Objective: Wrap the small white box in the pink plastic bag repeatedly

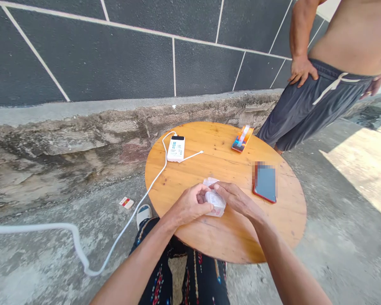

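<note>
A crinkled, clear plastic bag (218, 210) with faint red print lies near the front middle of the round wooden table (241, 237). What is inside it cannot be made out. My left hand (190, 206) curls around the bag's left side, the thumb along its near side and the fingertips at its top. From the right, my right hand (234, 197) reaches over the bag with its fingers bent onto the upper edge. Its thumb is partly hidden. Both hands are closed on the bag, close to the tabletop.
A white power bank (176, 149) with a cable (158, 173) stands at the back left. An orange-and-blue tape dispenser (242, 140) and a red-edged phone (265, 183) lie at the right. Another person (320, 93) stands beyond the table, near the dark wall (130, 55). A small card (126, 202) lies on the ground.
</note>
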{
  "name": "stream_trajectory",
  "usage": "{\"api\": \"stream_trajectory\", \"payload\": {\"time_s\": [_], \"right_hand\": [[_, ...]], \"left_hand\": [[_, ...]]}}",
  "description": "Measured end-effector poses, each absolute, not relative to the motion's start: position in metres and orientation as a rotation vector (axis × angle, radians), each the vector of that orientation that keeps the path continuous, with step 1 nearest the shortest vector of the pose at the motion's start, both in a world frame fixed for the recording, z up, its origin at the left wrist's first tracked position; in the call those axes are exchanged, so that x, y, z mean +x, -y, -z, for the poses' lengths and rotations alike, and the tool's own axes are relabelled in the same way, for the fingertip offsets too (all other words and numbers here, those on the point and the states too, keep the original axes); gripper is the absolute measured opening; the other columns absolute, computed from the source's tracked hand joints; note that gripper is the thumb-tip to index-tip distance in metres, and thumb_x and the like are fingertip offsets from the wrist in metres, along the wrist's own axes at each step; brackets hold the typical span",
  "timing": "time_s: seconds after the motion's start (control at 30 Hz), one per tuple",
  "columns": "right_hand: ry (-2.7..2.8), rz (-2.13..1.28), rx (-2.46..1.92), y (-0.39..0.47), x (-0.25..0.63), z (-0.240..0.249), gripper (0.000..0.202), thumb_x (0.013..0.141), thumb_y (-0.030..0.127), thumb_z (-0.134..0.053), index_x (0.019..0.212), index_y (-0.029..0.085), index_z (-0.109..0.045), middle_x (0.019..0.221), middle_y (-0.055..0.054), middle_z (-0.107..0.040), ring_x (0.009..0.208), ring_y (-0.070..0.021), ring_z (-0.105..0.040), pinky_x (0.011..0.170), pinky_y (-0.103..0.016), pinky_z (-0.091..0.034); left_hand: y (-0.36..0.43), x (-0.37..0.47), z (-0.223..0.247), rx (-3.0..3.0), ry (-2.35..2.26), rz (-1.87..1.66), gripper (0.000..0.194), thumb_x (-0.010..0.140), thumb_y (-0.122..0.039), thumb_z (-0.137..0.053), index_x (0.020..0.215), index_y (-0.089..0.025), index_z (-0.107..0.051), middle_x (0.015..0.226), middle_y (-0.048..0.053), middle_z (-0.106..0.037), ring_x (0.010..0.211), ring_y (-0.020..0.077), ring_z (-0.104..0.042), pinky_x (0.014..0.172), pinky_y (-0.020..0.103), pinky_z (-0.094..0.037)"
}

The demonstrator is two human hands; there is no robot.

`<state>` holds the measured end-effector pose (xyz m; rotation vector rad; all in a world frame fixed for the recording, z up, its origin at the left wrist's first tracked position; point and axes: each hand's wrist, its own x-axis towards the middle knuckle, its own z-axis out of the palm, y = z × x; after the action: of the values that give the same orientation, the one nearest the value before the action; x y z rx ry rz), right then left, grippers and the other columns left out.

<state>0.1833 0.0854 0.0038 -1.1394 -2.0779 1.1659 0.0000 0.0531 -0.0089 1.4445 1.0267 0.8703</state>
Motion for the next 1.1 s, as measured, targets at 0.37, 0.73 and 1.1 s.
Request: {"api": "stream_trajectory", "payload": {"time_s": [0.37,0.73,1.1], "right_hand": [[2.068,-0.67,-1.37,-0.073,0.194,-0.009,0.03,0.09,0.035,-0.046,0.105,0.018,-0.065,0.101,-0.008,-0.069,0.086,-0.0203,-0.062,0.075,-0.031,-0.045],[2.173,-0.588,-1.325,-0.074,0.189,0.003,0.034,0.093,0.038,-0.043,0.109,0.018,-0.065,0.108,-0.01,-0.068,0.099,-0.023,-0.061,0.085,-0.033,-0.043],[2.157,-0.593,-1.283,-0.04,0.183,0.004,0.035,0.094,0.036,-0.039,0.112,0.02,-0.064,0.111,-0.008,-0.067,0.102,-0.0224,-0.059,0.089,-0.035,-0.042]], "left_hand": [[-0.072,0.005,-0.006,1.238,-1.066,-0.8,0.023,0.068,-0.022,-0.061,0.089,-0.012,-0.061,0.071,0.0,-0.061,0.057,0.0093,-0.054,0.052,0.02,-0.042],[-0.082,0.005,0.0,1.693,-1.289,-0.766,0.028,0.081,-0.034,-0.048,0.066,-0.015,-0.061,0.057,-0.002,-0.051,0.055,0.0115,-0.047,0.05,0.022,-0.032],[-0.018,0.012,0.028,1.806,-1.416,-1.228,0.023,0.083,-0.019,-0.051,0.104,-0.019,-0.061,0.098,0.004,-0.058,0.084,0.0145,-0.056,0.076,0.025,-0.045]]}}
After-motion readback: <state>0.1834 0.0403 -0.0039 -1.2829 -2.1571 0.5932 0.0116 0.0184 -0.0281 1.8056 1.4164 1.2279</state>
